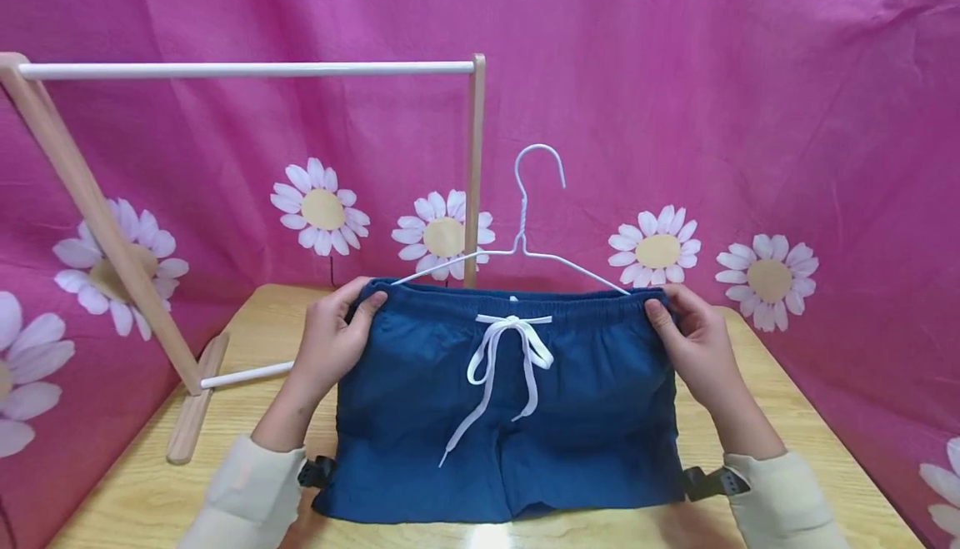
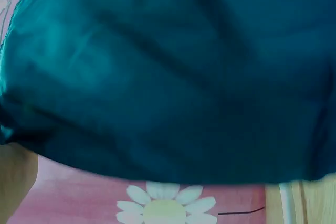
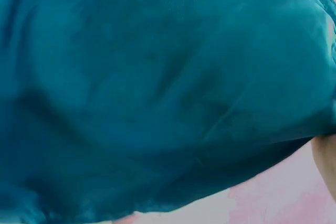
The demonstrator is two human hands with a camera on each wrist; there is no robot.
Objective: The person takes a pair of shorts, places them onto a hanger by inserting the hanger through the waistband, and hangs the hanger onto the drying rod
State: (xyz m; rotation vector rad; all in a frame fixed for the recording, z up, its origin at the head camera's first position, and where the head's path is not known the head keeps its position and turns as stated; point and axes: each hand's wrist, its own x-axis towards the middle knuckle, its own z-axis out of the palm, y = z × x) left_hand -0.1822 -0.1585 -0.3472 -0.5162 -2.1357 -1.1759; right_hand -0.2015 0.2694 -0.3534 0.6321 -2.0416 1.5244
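Dark blue shorts [image 1: 420, 382] with a white drawstring [image 1: 517, 341] tied in a bow are held up, waistband at the top. My left hand [image 1: 337, 332] pinches the waistband's left corner, thumb in front. At the right corner, my right hand [image 1: 697, 341] pinches it the same way. A white wire hanger [image 1: 522, 224] rises out of the waist opening, its hook upward; its lower part is hidden inside the shorts. Blue fabric [image 2: 157, 87] fills most of the left wrist view, and the same shorts [image 3: 157, 87] cover most of the right wrist view.
A clothes rack with wooden legs [image 1: 476, 166] and a white top bar [image 1: 247, 70] stands behind on the left. Underneath is a light wooden table [image 1: 247, 416]. A pink cloth backdrop [image 1: 637, 74] with white daisies surrounds the table.
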